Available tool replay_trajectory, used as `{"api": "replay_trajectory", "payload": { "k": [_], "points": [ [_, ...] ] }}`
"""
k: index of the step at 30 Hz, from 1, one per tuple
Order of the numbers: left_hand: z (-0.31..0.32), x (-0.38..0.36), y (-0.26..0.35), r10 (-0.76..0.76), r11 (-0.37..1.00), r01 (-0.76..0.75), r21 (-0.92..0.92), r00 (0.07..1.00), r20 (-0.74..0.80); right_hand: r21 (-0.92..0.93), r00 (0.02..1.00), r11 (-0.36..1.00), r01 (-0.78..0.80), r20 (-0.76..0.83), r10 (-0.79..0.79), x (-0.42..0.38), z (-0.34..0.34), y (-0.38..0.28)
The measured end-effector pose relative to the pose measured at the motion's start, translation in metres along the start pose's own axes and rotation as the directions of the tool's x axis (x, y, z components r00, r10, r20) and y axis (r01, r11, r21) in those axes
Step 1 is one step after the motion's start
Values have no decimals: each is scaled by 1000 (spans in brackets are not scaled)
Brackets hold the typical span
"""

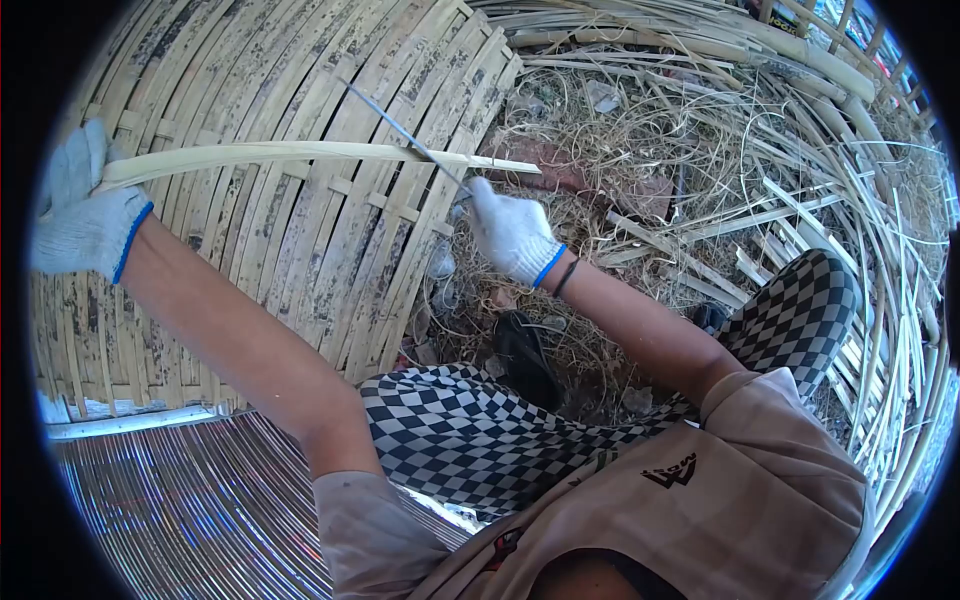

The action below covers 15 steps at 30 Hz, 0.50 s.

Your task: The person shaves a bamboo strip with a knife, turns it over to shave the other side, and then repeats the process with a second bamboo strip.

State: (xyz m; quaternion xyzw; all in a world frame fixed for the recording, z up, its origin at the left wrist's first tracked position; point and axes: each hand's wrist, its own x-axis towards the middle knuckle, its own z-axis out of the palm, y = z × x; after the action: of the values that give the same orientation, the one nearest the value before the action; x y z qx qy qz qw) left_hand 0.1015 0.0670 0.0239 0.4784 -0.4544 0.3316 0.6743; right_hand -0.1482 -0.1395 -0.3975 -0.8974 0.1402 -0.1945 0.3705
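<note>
My left hand (92,220), in a white knit glove with a blue cuff, is closed around one end of a long pale bamboo strip (265,152). The strip stretches to the right across a woven bamboo panel (330,235), its far end past the panel's edge. A gloved right hand, my own (508,228), grips a long thin knife (392,122); the handle is hidden in the fist. Slanting up and left, the blade crosses the strip near its far end.
Dry shavings (640,130) litter the ground to the right. Cut bamboo strips (900,330) lie piled along the right side, and bamboo poles (800,52) at the top right. A dark shoe (525,355) is below my right hand. Corrugated sheeting (190,500) spans the lower left.
</note>
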Motion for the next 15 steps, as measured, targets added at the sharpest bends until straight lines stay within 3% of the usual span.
{"api": "replay_trajectory", "payload": {
  "k": [1, 3, 6, 10, 12, 15],
  "points": [
    [22, -12, 13, -6, 1000, 5, -21, 999, -54, 21, 1000, 1000, 1, -31, 0, -1, 23, 27],
    [40, -33, 34, -40, 999, 38, -15, 990, -135, -78, 965, 963, -256, 43, 260, 4, 72, 107],
    [47, -38, 38, -88, 994, 94, 46, 988, -125, -126, 954, 951, -282, 67, 291, 23, 58, 96],
    [-1, -8, 10, -64, 976, 40, 214, 992, 105, -69, 988, 990, -120, 86, 126, 23, 25, 53],
    [-12, 4, -1, -38, 987, 21, 161, 993, 109, -16, 992, 997, -80, 97, 81, 15, 23, 56],
    [22, -20, 22, -124, 992, 125, -4, 986, -108, -121, 927, 929, -350, 97, 362, -20, 86, 150]
  ]
}}
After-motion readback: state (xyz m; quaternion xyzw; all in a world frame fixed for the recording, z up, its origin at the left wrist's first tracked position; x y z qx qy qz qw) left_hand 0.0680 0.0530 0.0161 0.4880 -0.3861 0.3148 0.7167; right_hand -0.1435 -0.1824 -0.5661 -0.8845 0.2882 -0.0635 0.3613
